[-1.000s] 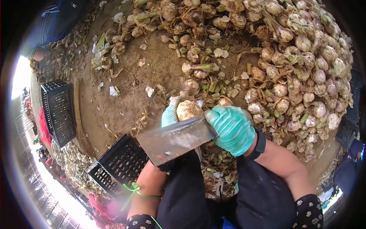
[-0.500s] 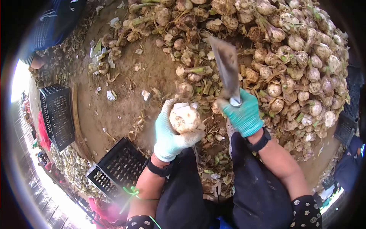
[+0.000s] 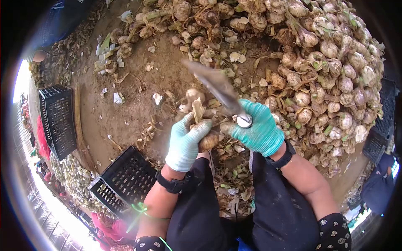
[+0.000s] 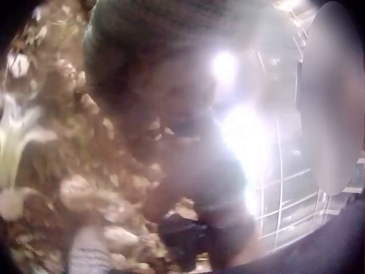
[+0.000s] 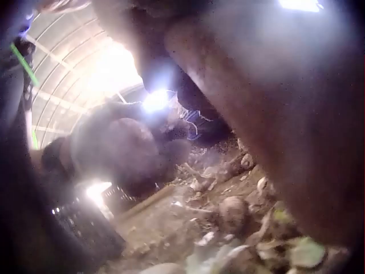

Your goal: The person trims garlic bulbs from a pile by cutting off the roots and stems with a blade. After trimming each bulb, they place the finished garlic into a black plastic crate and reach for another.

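Note:
My left hand (image 3: 182,144), in a pale green knit glove, grips a garlic bulb (image 3: 208,142) low between thumb and fingers. A thick dry stem (image 3: 198,110) stands up beside the thumb. My right hand (image 3: 260,130), gloved in the same green, grips the handle of a broad-bladed cleaver (image 3: 215,85); the handle's round metal end faces up. Its blurred blade slants away up and left, over the ground beyond the bulb. Both wrist views are dark and blurred, with the held things hardly readable there.
A big heap of untrimmed garlic (image 3: 331,83) spreads across the far and right side. Black slotted crates (image 3: 130,175) stand at left, with a straw broom (image 3: 79,121) alongside the farther one. Stems and skins litter the dirt between my feet. Another person's dark clothing (image 3: 63,23) shows upper left.
The cleaver lay across the front of the bulb, then swung up and away, and now tilts left. My left hand has turned from palm-up to hold the bulb with a stem upward.

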Tool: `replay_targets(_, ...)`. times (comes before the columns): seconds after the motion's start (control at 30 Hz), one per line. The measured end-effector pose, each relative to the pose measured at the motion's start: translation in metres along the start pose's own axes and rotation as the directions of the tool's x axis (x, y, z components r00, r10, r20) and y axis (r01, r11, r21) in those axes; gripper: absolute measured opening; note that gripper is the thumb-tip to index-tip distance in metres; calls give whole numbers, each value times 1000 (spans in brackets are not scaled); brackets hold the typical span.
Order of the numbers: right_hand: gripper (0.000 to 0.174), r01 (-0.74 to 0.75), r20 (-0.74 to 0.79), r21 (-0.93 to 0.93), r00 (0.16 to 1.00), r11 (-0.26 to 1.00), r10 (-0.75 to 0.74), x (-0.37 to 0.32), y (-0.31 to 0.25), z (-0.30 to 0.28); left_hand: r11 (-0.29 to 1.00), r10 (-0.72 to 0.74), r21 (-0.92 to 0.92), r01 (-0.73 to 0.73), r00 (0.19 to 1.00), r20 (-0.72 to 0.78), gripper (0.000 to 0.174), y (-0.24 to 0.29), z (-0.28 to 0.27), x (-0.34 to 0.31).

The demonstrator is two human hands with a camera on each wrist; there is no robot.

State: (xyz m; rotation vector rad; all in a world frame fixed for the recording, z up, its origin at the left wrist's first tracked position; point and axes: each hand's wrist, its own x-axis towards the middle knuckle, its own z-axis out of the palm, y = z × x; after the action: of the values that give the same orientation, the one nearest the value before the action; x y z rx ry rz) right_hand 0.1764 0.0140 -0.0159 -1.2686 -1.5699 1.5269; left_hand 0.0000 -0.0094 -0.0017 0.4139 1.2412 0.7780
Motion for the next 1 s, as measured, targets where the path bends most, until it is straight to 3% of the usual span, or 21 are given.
replay_targets(0.03,29,66,-71,-182,994,981,-80,0,1,0,1000,-2,-2,2,1000,1,28,-4,-6,1)
replay_targets(0.07,26,127,-40,-270,989,955,-143,-1,-1,-2,918,236,316,-241,970,56,27,-15,-19,3)
replay_targets(0.1,26,128,-40,-269,989,954,-144,-1,0,-2,681,429,578,-449,885,181,25,-34,-32,7)
replay_targets(0.13,24,176,70,-437,984,882,-161,-1,2,-3,894,381,224,-387,922,74,21,-85,-56,12)
replay_targets(0.17,21,233,179,-583,971,778,-156,-2,7,-4,893,382,226,-389,921,76,21,-65,-46,8)
replay_targets(0.2,23,234,144,-576,972,784,-184,-1,30,-3,841,257,484,-242,966,36,21,-27,-29,2)
replay_targets(0.23,21,48,108,-662,994,748,31,-1,46,-5,714,150,696,-76,988,-45,22,-4,-18,-3)
replay_targets(0.3,21,-255,-100,-576,965,776,243,-3,50,-18,694,231,715,-89,967,-104,22,4,-18,-3)
replay_targets(0.37,29,-395,-298,-375,908,839,294,-11,54,-27,804,434,534,-262,873,-224,21,12,-11,8)
replay_targets(0.4,34,-310,-356,-392,919,866,169,-10,61,-30,957,266,147,-249,957,-111,34,31,3,-2)
replay_targets(0.43,30,-17,-189,-490,978,872,-87,-11,82,-44,929,189,315,-195,981,48,50,56,18,-6)
replay_targets(0.47,26,286,-17,-523,938,803,-346,-6,99,-39,659,527,426,-620,785,327,65,54,21,1)
replay_targets(0.5,23,-326,-321,-404,925,854,201,-3,34,-30,881,473,-206,-426,792,385,73,65,44,-5)
replay_targets(0.53,21,-252,-374,378,839,891,395,-14,110,-39,801,552,32,-598,758,348,73,67,42,5)
replay_targets(0.57,18,-347,-304,28,890,937,339,-12,86,-50,660,616,264,-703,708,345,73,69,35,18)
replay_targets(0.63,14,-333,-407,204,826,921,389,-12,54,-40,355,630,819,-451,762,147,77,42,4,50)
replay_targets(0.7,14,-357,-376,187,834,915,403,-14,37,-38,62,579,993,95,808,-114,72,18,-19,57)
replay_targets(0.8,14,-392,-322,197,840,899,437,-16,51,-40,25,509,983,181,844,-169,68,-14,-59,81)
replay_targets(0.87,15,-400,-299,158,852,903,430,-17,57,-36,192,239,959,209,938,-252,64,-20,-76,94)
replay_targets(0.97,16,-408,-269,54,873,911,407,-15,51,-27,293,150,935,198,957,-250,61,-6,-71,86)
replay_targets(1.0,17,-330,-315,4,895,944,315,-15,46,-19,259,251,958,123,949,-190,62,-10,-68,81)
